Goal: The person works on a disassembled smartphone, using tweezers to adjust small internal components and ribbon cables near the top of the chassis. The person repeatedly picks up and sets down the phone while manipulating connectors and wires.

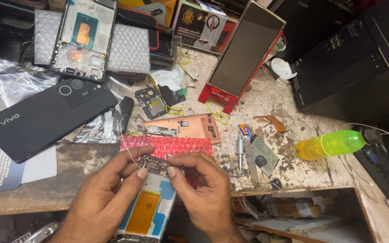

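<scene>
1. The opened phone (147, 204), its back cover off, lies lengthwise between the two hands at the near edge of the workbench (289, 117), showing an orange and light-blue inner panel; its lower end runs out of the bottom of the view.
2. The left hand (106, 193) grips the phone's top left corner, thumb and forefinger pressed together on the small circuit section (156, 164) at the upper end.
3. The right hand (201, 186) pinches the same upper end from the other side, thumb tip and forefinger closed on its edge, the other fingers curled under.
4. A thin pale wire (129, 150) runs up from beside the left thumb.
5. Just beyond the fingers lies a red bubble-wrap sheet (176, 145), and touching its far edge a copper-coloured frame piece (194, 127) with a small board on it.
6. To the left lies a black back cover (37, 119) with two round camera rings; behind it another stripped phone frame (84, 38) rests on clear bubble wrap.
7. To the right of the hands lie a small metal screwdriver (240, 150) and tweezers (253, 164); further right a yellow-green plastic bottle (329, 144) lies on its side.
8. A phone with a dark screen (244, 51) leans on a red stand at the back.
</scene>
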